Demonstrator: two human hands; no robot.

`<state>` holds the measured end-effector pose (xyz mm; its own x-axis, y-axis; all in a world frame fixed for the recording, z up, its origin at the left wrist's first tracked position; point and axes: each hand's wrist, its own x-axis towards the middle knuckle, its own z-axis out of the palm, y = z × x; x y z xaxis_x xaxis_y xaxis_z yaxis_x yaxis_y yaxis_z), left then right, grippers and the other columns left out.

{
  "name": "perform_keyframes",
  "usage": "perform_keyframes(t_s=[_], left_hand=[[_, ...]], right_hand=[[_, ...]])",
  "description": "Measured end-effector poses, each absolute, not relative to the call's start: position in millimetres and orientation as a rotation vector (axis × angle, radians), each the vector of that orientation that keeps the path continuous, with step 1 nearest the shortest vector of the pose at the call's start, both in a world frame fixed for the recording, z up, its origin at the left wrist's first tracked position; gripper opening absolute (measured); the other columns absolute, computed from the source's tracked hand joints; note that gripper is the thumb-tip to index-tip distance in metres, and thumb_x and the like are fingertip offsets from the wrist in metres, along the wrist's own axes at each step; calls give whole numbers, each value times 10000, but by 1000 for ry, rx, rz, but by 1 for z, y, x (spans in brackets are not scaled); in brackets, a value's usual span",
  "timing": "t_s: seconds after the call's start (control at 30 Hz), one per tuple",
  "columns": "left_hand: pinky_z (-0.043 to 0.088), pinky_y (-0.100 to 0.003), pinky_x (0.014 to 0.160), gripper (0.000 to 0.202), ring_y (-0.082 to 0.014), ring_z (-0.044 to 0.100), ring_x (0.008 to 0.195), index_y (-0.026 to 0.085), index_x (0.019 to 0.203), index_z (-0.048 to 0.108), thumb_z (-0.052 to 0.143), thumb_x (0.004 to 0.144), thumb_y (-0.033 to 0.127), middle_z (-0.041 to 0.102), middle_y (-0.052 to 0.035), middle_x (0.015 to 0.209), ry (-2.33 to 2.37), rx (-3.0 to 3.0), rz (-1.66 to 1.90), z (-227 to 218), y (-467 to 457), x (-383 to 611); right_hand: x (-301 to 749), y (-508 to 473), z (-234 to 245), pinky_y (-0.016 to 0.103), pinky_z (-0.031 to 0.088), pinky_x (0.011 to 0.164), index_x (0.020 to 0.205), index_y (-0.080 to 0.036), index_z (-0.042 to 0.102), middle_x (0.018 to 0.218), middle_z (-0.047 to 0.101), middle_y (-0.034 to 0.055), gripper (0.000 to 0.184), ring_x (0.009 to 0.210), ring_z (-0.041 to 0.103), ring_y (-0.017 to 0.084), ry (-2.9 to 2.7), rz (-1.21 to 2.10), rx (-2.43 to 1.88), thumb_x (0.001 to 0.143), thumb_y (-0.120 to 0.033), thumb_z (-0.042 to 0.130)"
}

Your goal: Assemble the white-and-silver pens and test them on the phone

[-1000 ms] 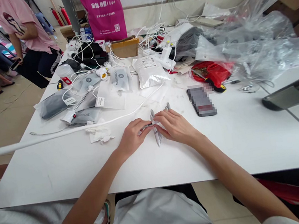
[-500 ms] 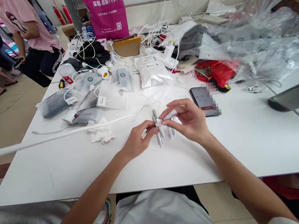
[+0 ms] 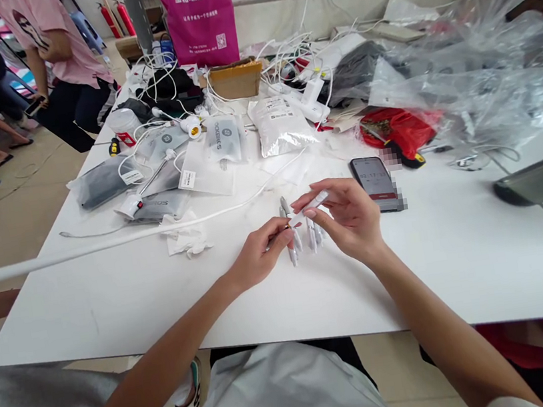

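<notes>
Phone (image 3: 373, 179) near red bag (image 3: 415, 126); magenta bag (image 3: 202, 35) behind.

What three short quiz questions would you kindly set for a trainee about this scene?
1. Multiple choice: what colour is the upright bag at the back? A green; B magenta; C black.
2. True or false: the phone lies nearer the right hand than the left hand.
3. Open question: what do the fingers of the right hand hold?

Key: 1. B; 2. True; 3. A slim white tube, rather like a pen barrel.
</notes>
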<state>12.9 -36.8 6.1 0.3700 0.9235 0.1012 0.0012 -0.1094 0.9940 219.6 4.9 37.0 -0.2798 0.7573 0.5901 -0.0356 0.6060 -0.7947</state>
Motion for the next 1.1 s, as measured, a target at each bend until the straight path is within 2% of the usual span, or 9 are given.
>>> perform_keyframes(t_s=[0.2,0.33,0.43,0.67,0.9,1.1], left_hand=[[503,-323,867,392,-203,680,933,187,1041,703,560,1101,547,680,-48,852,913,1466,1006,9,-37,12],[466,-306,757,416,-173,623,808,181,1154,748,567,1097,552,686,-47,848,953,1490,1011,9,-36,12],[453,-301,745,413,-170,619,810,176,1182,747,581,1094,544,687,-45,839,937,1484,1010,9,-36,12],[429,-304,668,447,-126,477,658,188,1375,649,550,1110,534,700,-43,881,859,1443,978,7,-38,11],[477,-285,718,413,-153,608,796,195,1259,677,624,1067,557,657,-38,875,849,1380,993,8,-37,13],[396,-261,596,444,-119,517,657,193,1208,682,674,1024,596,523,27,738,861,1331,969,6,-37,14]], right_hand=[[221,4,41,451,676,870,1308,-284,615,1096,812,62,330,1038,817,260,-1687,853,-637,1013,-299,763],[222,5,47,429,672,788,1253,-280,605,1077,817,67,299,979,820,255,-1609,802,-693,1012,-355,767],[222,5,47,419,670,784,1242,-282,604,1077,814,63,297,956,820,247,-1598,805,-699,1009,-365,770],[222,5,43,429,685,795,1318,-286,639,1160,805,71,315,950,808,235,-1655,808,-627,1021,-284,745],[225,5,41,490,703,858,1438,-332,657,1277,759,86,426,988,806,262,-1732,811,-632,1023,-286,737],[226,1,46,497,722,857,1502,-372,635,1316,734,82,504,1039,804,274,-1747,831,-560,1024,-238,725]])
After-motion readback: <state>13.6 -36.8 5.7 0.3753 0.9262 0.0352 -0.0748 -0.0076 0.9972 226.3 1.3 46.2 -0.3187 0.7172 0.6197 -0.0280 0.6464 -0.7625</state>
